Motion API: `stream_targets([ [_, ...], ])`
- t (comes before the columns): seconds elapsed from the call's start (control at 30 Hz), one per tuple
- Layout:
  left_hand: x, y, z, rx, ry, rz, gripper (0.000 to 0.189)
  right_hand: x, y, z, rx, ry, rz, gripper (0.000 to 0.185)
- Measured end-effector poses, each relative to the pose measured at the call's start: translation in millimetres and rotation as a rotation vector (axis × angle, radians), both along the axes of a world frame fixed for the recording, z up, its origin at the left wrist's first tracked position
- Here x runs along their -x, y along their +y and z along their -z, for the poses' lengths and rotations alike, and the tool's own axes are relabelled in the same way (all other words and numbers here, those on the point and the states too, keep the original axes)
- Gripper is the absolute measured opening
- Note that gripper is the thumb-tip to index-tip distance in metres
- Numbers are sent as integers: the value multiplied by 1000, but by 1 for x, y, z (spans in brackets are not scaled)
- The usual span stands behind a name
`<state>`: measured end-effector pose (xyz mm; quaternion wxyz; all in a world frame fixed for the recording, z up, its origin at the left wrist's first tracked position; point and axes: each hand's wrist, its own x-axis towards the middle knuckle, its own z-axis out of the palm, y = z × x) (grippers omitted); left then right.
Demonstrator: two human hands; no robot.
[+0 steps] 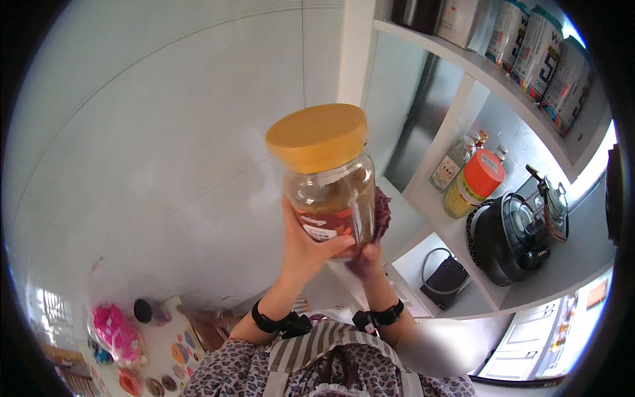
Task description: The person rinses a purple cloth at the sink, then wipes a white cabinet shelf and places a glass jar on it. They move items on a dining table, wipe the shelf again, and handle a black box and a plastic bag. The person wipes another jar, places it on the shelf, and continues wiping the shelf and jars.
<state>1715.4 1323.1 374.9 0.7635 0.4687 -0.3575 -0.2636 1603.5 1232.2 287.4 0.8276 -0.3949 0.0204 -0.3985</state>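
A large glass jar with a wide yellow lid and a red label is held up in front of me, tilted, with brownish contents inside. My left hand wraps around the jar's left side, thumb across the label. On the jar's right side, my right hand holds a dark purple cloth against the glass near the base; most of its fingers are hidden behind the jar and cloth.
White shelving at the right holds cans, a red-lidded jar, glass bottles and a black pot. A black bag sits in a lower compartment. At the lower left, a table bears a pink bagged item.
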Motion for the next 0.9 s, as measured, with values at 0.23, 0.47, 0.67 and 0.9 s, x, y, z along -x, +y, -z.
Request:
stream_targets([
  [0.23, -48, -39, -3, 203, 199, 203, 96, -16, 3, -13, -35, 182, 450, 78],
  [0.47, -64, -68, -13, 215, 355, 509, 83, -6, -20, -12, 69, 114, 537, 80],
  [0.67, -65, -82, -18, 108, 500, 574, 67, 9, -48, 8, 111, 96, 531, 91],
  [0.9, -72, -91, -15, 156, 531, 655, 68, 9, -67, 21, 141, 92, 509, 94],
])
